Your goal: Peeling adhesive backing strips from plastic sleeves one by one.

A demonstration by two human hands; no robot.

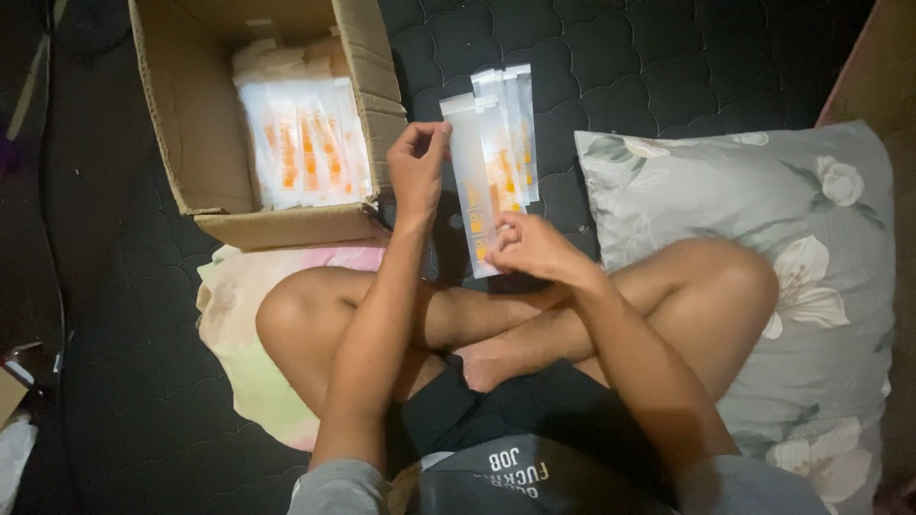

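One dark quilted mattress point(668, 57) under cardboard box point(191, 124) and floral pillow point(821, 286).

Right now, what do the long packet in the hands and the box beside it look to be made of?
Long packet: glossy clear plastic film with white and orange print, judging by its sheen; left hand and right hand pinch its ends. Box: brown corrugated cardboard, matte, with creased flaps.
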